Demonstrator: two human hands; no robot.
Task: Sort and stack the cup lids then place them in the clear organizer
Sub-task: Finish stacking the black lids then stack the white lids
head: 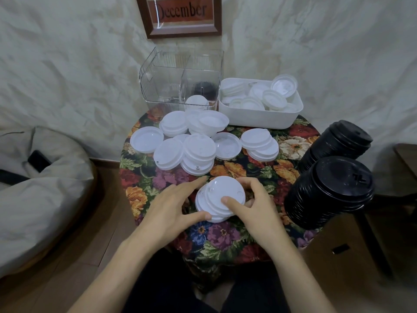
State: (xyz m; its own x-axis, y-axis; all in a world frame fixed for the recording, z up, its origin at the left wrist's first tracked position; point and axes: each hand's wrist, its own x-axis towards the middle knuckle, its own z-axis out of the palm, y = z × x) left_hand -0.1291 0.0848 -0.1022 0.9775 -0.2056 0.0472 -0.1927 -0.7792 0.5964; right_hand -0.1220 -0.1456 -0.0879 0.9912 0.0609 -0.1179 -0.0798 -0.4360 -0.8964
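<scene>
Bare left grip point(173, 206) and right grip point(255, 206), bare forearms point(117, 267), dark trousers point(158, 281) over the lap.

A cream, mottled wall point(67, 64) fills the far side; a dark wooden frame point(184, 30) reading "December" hangs there at centre. A floral-clothed round table point(225, 236) stands on brown wooden floor point(79, 263); a pale cushion point(33, 199) lies left; a cardboard box point(334, 279) sits near right.
</scene>
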